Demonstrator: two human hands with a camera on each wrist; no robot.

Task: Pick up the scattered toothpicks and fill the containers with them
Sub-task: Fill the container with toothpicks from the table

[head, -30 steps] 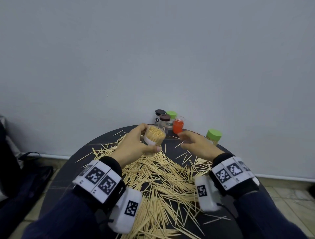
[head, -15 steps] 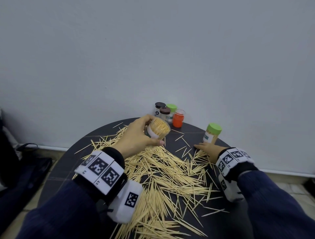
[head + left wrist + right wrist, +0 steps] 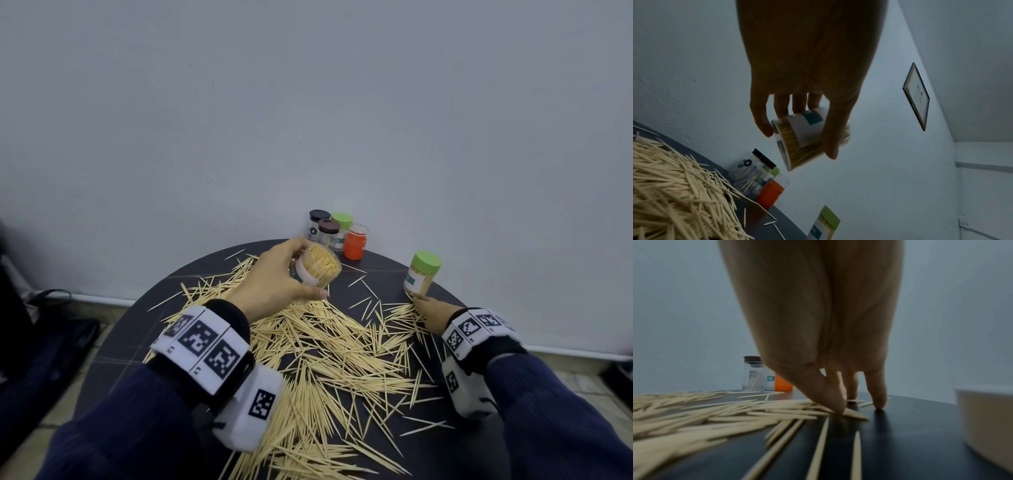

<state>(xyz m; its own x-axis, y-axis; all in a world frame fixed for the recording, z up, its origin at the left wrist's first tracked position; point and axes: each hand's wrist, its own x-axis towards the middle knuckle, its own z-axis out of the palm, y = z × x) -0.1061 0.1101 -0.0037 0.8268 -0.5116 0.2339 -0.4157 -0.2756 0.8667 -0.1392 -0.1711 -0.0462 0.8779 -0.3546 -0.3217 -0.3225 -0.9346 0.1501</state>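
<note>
The left hand is raised above the round dark surface, fingers and thumb curled round a clear, white-labelled container packed with toothpicks — tilted, its open mouth turned toward the camera. In the left wrist view the thumb crosses the label while the fingers wrap the far side.

The right hand is low at about 3 o'clock on the surface, fingers straight and spread, tips pressing down on the edge of the scattered pale wooden toothpicks; it grips nothing. Just beyond its fingertips stands a green-lidded labelled jar of toothpicks.

The toothpicks cover the surface from the centre toward 6 o'clock. At 12 o'clock, against the grey wall, a cluster stands together — two dark-lidded clear jars, a green-lidded jar and an orange-filled clear container.
</note>
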